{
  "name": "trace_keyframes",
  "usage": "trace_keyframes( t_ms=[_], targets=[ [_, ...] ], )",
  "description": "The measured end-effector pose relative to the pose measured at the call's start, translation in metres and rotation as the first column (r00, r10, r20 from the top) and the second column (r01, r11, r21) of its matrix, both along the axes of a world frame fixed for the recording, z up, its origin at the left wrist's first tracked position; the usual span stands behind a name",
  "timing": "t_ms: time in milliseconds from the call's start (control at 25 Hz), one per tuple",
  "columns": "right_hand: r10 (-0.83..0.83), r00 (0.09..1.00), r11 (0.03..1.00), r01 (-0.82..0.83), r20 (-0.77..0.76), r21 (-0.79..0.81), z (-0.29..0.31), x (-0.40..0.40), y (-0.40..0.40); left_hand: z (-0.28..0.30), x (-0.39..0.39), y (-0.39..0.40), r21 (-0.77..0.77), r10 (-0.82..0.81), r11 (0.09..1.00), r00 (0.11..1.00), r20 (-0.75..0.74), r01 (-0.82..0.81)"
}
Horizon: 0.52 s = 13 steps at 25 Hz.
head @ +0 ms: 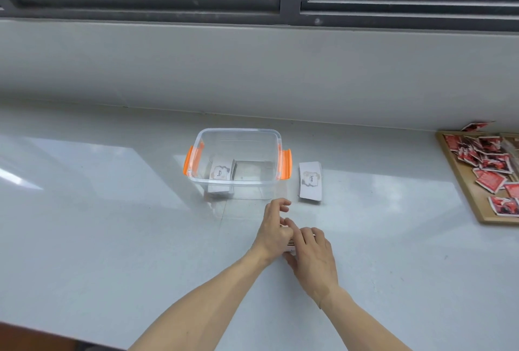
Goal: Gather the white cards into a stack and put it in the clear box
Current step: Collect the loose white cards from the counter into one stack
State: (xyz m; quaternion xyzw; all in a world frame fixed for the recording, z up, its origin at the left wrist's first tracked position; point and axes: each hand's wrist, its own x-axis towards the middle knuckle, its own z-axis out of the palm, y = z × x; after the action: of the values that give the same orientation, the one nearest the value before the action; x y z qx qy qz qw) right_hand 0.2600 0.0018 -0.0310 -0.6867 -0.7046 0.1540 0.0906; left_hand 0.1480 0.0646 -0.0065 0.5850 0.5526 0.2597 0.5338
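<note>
- The left hand (273, 231) and right hand (313, 255) meet near the middle of the pale surface (112, 210), pressed around a small stack of white cards (290, 246) held between them.
- Only a sliver of that stack shows at the gap between the hands, so which way it points cannot be told.
- The left hand's fingers (282, 206) are curled and partly lifted; the right hand lies flatter, its fingers (304, 234) bent over the top of the stack.
- The clear box (238, 133) with orange clips (286, 164) stands open just beyond the hands.
- Inside the box, at its left end, a second pile of cards (220, 173) rests on the bottom, its long axis running away from the person, with the word "love" printed sideways on top.
- Another pile of cards (310, 180) lies on the surface just right of the box, apart from it, long axis also running away from the person, print turned sideways.
- At the far right, a wooden tray (460, 179) holds scattered red packets (490, 179).
</note>
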Motion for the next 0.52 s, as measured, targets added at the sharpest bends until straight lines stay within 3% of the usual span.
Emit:
trace_keyframes(
  t_ms=[120,200,280,520],
  targets=[
    [-0.028,0.999,0.999,0.028,0.029,0.023,-0.001,-0.001,0.0,-0.008,-0.021,-0.001,0.048,0.181,0.982,0.983,-0.014,-0.18],
    [-0.034,0.999,0.999,0.033,0.043,0.014,-0.001,-0.003,0.0,-0.011,-0.03,-0.005,-0.124,0.313,0.946,0.945,0.093,-0.3],
    [-0.04,0.998,0.999,0.04,0.051,0.004,0.0,-0.005,0.0,-0.011,-0.024,-0.013,-0.241,0.312,0.932,0.938,0.153,-0.271],
    [-0.067,0.998,0.998,0.066,0.017,0.019,0.006,-0.009,-0.002,-0.007,-0.007,-0.021,-0.307,0.171,0.943,0.977,0.125,-0.125]
  ],
)
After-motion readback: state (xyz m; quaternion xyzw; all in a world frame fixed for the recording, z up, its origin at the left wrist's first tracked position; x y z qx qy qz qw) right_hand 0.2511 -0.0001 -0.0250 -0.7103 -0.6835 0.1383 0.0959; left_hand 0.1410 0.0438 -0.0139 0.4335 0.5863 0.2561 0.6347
